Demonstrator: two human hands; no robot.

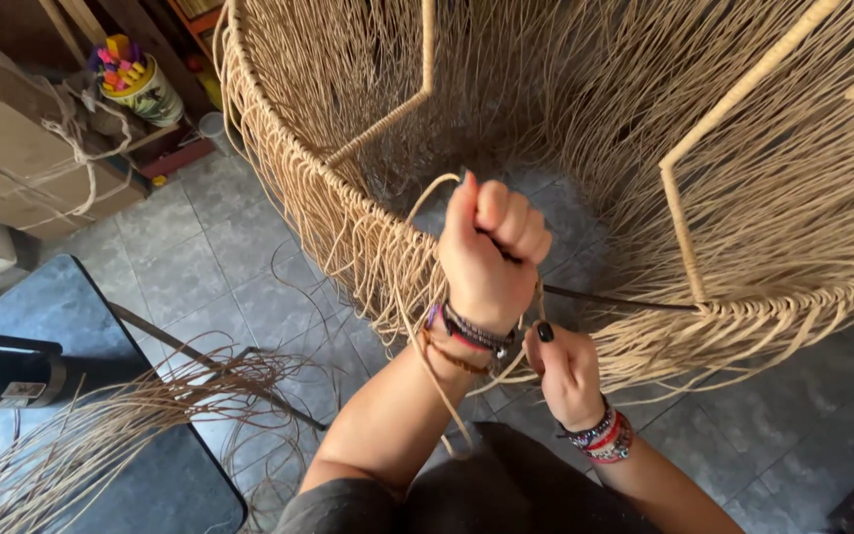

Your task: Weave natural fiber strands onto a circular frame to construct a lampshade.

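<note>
The left hand (491,252) is clenched into a fist around a pale cane strand (417,203), which loops up from the rim and runs through the closed fingers. The right hand (567,371) sits just below it, thumb and fingers pinched on another strand at the wrapped ring (348,213); what exactly lies under those fingertips is hard to make out, since the fist above partly covers it. Both wrists carry stacks of beaded bracelets.

Both hands work at the near rim of one large woven frame (743,178), a round open basket-like form whose walls are many thin strands strung between wrapped bars. A bare dark stretch of the ring (625,300) shows just right of the hands.

To the left, one loose bundle of cane strands (101,435) lies over a dark table (150,475). Farther back, one round printed tub (140,89) holds a cluster of bright sticks, pink, yellow and purple, perhaps chalks or markers. Beside it sits one cardboard box (22,158) tied with twine. Grey floor tiles (210,267) lie beneath.
</note>
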